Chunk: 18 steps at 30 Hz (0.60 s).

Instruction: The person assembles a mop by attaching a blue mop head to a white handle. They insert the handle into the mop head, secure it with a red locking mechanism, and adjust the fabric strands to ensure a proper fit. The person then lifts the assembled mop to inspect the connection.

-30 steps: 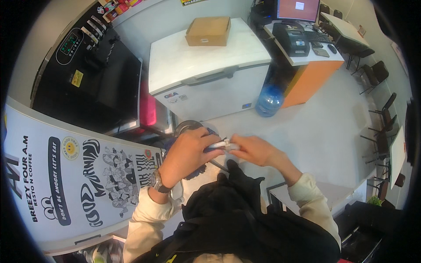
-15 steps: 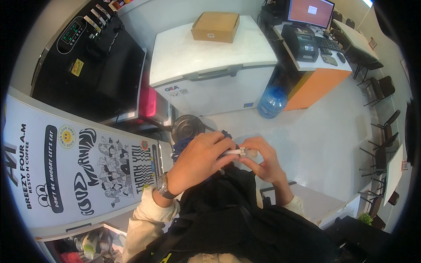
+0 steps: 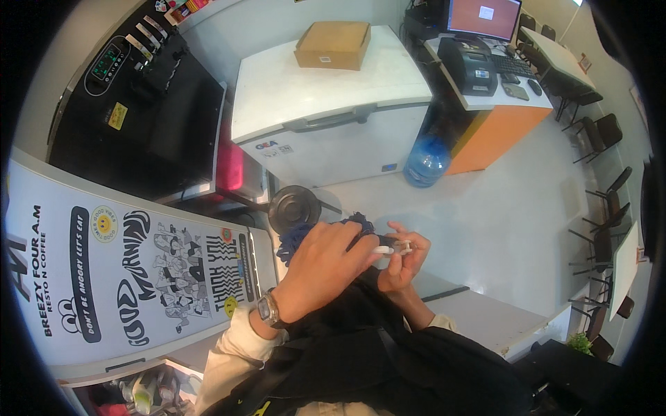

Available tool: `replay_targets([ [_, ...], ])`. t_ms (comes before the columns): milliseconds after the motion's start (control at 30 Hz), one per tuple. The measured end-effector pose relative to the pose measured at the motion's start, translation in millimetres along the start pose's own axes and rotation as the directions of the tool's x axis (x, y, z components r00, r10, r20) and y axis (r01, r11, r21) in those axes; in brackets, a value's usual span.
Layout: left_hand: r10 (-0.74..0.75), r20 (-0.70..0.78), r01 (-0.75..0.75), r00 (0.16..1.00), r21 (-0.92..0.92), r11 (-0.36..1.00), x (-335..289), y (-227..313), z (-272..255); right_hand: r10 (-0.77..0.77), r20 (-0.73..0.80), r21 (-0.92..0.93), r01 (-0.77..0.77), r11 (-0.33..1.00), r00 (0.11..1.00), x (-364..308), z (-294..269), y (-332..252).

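White piece between two hands, near side of the chest freezer

Head view: gripping the white piece in the left hand, back up, with thumb and fingers closed on it and one end left poking out. Pinching a pale bit in the right hand, just beside that end, with fingertips almost together. Cannot tell whether joined to the white piece or separate. Holding both well apart from the front of the freezer.

Also to be seen: on top of the freezer, a brown cardboard box; just beside its right front corner, a blue water jug; to its right, an orange-sided counter; in front, toward its left, a dark round lid and dark blue strands; to its left, a black machine.
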<state>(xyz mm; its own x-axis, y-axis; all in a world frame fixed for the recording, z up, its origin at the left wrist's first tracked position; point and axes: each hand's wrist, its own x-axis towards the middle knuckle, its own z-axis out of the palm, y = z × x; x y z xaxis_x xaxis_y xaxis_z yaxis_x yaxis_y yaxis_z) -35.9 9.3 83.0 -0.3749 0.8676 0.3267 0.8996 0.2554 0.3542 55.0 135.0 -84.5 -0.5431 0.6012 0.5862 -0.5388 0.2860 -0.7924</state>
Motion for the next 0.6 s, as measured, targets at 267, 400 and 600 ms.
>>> replay_targets([
  [267, -0.14, -0.052, 0.136, 0.989, -0.073, 0.988, -21.3, -7.4, -22.1, 0.35, 0.336, 0.199, -0.429, 0.881, 0.875, 2.6, -4.2, -9.4],
  [400, -0.146, -0.085, 0.134, 0.986, -0.136, 0.982, -28.5, -12.4, -25.1, 0.397, 0.64, 0.082, -0.572, 0.816, 0.658, 19.8, -14.7, -12.2],
  [600, -0.116, -0.142, 0.07, 0.983, -0.296, 0.953, -46.0, -26.2, -30.9, 0.059, 0.606, 0.265, -0.271, 0.925, 0.793, 53.3, 25.4, -25.2],
])
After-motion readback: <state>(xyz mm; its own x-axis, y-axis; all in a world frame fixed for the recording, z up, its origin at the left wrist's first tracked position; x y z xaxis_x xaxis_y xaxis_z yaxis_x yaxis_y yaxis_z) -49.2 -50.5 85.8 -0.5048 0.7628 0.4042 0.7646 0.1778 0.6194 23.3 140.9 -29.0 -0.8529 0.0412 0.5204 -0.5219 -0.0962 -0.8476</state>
